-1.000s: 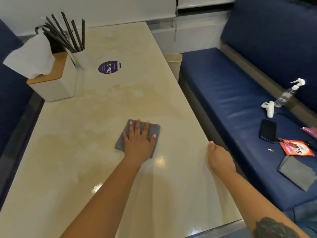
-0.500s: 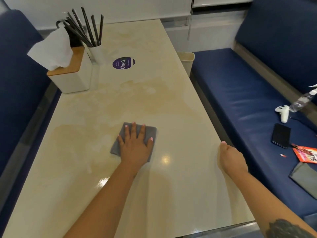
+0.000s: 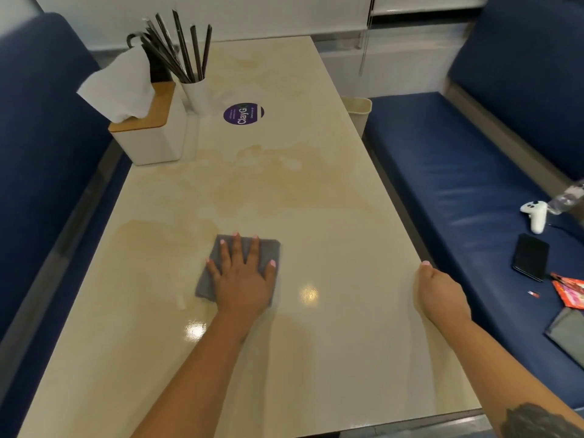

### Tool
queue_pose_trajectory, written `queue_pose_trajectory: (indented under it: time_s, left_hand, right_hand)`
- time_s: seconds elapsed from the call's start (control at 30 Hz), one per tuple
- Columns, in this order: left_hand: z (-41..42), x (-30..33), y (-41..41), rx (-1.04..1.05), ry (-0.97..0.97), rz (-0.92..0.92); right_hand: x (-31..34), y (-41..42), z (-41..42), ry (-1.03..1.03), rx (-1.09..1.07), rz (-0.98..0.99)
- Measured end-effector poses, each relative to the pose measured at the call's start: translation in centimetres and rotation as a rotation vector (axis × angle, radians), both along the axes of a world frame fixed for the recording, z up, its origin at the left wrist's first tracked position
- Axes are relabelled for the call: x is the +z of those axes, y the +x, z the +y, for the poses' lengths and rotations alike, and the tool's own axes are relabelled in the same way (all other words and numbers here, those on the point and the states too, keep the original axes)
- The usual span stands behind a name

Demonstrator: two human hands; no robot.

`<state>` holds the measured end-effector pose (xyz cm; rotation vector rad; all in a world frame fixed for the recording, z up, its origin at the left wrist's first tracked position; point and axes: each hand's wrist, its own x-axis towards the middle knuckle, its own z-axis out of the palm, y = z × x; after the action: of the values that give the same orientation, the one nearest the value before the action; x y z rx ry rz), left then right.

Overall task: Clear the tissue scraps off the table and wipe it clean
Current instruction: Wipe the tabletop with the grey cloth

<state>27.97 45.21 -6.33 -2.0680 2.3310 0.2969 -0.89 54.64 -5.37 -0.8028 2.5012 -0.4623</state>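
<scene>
A glossy cream table [image 3: 316, 191] fills the middle of the view. My left hand [image 3: 243, 273] lies flat with straight, spread fingers on a folded grey cloth [image 3: 268, 251] and presses it to the tabletop near the centre. My right hand [image 3: 439, 289] rests at the table's right edge, its fingers curled over the edge with only the thumb showing on top. I see no tissue scraps on the table.
A white tissue box [image 3: 151, 137] with a wooden lid and a white cup of black straws [image 3: 196, 90] stand at the far left, by a purple sticker [image 3: 243, 113]. The right blue bench [image 3: 458, 184] holds a phone [image 3: 531, 257], white controller [image 3: 535, 213], red packet and another grey cloth. A small bin [image 3: 358, 112] sits beyond the table.
My left hand has slid the grey cloth slightly leftward across the table. My right hand stays on the right edge. The camera view has turned to the left.
</scene>
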Motion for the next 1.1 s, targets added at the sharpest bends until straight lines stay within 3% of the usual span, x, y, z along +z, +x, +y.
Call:
queue_pose_trajectory:
  time_s: [0.1, 0.23, 0.47, 0.7, 0.93, 1.1]
  left_hand:
    - [2.4, -0.1, -2.0, -0.042, 0.001, -0.015]
    - [-0.6, 0.2, -3.2, -0.110, 0.002, 0.009]
    - [0.7, 0.3, 2.1, 0.072, -0.007, 0.016]
    - [0.9, 0.4, -0.7, -0.026, 0.007, 0.023]
    - [1.3, 0.2, 4.3, 0.164, -0.016, 0.022]
    - [3.7, 0.2, 2.4, 0.084, 0.005, 0.005]
  right_hand:
    - [-0.1, 0.0, -0.1, 0.012, -0.017, -0.005]
    - [0.3, 0.2, -0.3, 0.021, -0.045, -0.026]
    - [0.8, 0.5, -0.1, 0.016, -0.014, -0.011]
    - [1.1, 1.0, -0.1, 0.016, -0.078, -0.040]
    - [2.3, 1.7, -0.1, 0.059, -0.104, -0.054]
    - [1.9, 1.9, -0.5, 0.114, -0.162, -0.157]
